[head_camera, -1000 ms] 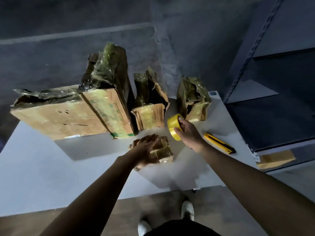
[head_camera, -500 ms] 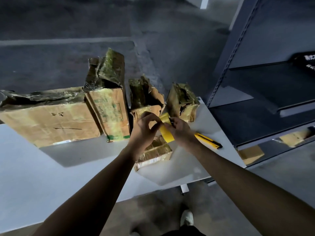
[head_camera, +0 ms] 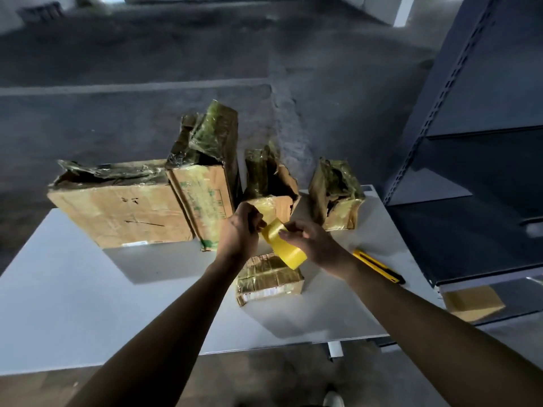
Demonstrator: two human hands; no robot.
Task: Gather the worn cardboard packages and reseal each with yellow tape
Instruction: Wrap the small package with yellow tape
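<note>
The counter (head_camera: 88,289) carries a row of worn packages (head_camera: 117,207) along its far edge. Nearer lies the small package (head_camera: 269,279), now uncovered. The left hand (head_camera: 239,233), which pressed on it a second ago, has lifted off and joined the right hand (head_camera: 311,240) just above it. Both hands' fingers are curled on the yellow tape roll (head_camera: 286,249), the left pinching at its upper rim and the right gripping its side. They are probably picking the free end loose, though blur hides whether any strip has come away. Sealing of this package looks not yet begun. The utility knife (head_camera: 379,265) lies to the right.
</note>
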